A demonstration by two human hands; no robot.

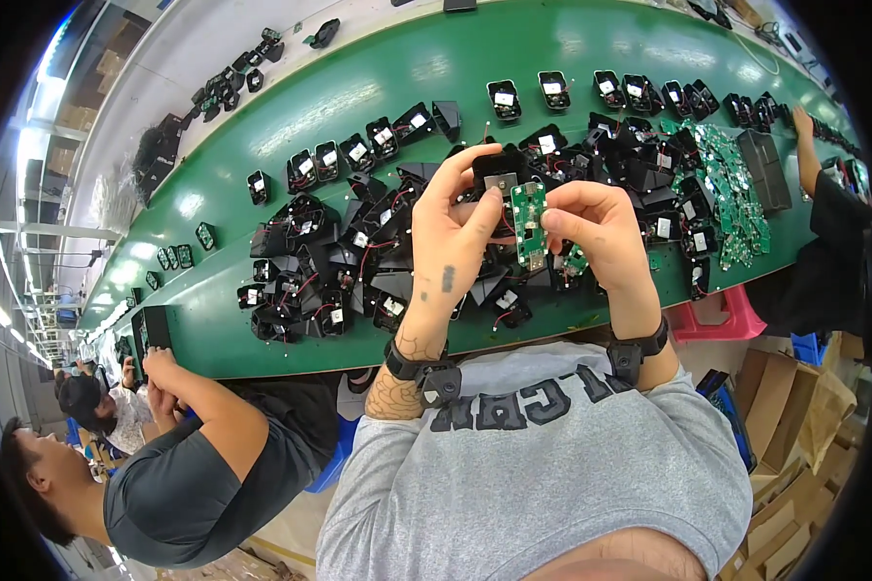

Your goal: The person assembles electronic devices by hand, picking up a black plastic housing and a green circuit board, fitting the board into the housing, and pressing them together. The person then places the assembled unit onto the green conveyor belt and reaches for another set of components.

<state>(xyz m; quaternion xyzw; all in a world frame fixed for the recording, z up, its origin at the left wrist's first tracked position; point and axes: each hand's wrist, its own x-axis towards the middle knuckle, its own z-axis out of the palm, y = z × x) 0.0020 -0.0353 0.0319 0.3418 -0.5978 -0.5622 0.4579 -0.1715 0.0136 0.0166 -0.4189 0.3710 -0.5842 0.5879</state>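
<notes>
Above the near part of the green bench, my left hand [453, 221] is closed round a small black plastic housing [489, 163], its thumb pressed against the inside. Between thumb and fingers, my right hand [596, 225] pinches a green circuit board [530, 225] by its right edge. The board stands roughly upright beside the housing, partly overlapping it; I cannot tell whether they touch. Another piece of green board [574, 259] shows just below my right fingers. Part of the housing is hidden behind my left fingers and the board.
Heaped black housings [310, 257] with red wires cover the bench [228, 339] around my hands. Loose circuit boards [731, 198] lie piled on the right, next to a black tray [763, 169]. A row of housings [357, 152] stands farther back. Co-workers sit left [184, 455] and right [828, 242].
</notes>
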